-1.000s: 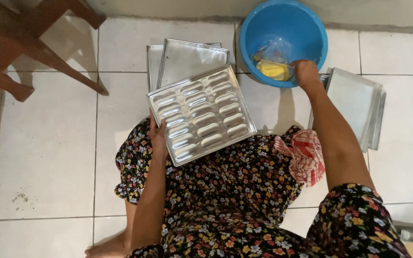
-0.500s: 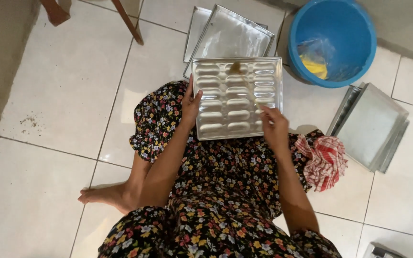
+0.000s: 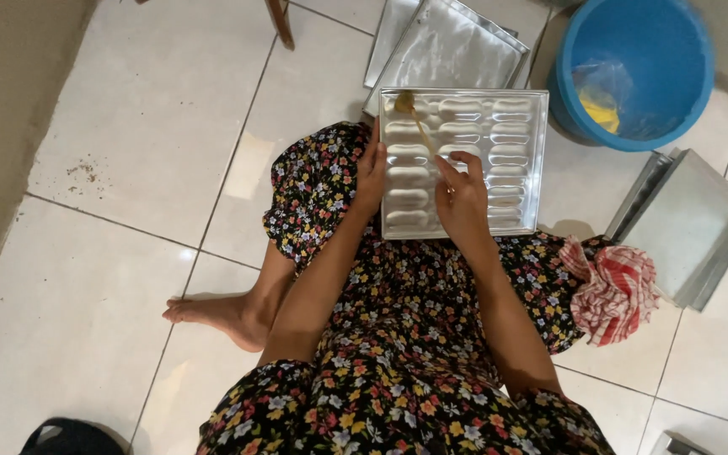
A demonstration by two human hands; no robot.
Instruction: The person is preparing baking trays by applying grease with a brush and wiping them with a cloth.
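A person in a floral dress is sitting on the white tiled floor (image 3: 128,278), balancing a metal mould tray (image 3: 516,160) with oval cavities across the knees. The left hand (image 3: 372,168) is gripping the tray's near-left edge, fingers wrapped closed over the rim. The right hand (image 3: 463,198) is resting over the tray's middle, its grip pinched shut on a thin brush (image 3: 414,118) whose bristled tip is reaching away from the grip into the far-left cavity. Judging by the pose, short strokes with the tray held level would coat each cavity evenly. Beyond the tray, flat metal trays (image 3: 457,46) are lying stacked; to the far right of the grip a blue basin (image 3: 676,50) is sitting close against the tray's corner, leaving little room there. A red checked cloth (image 3: 617,291) is lying right of the brushing arm; open floor is spreading leftward
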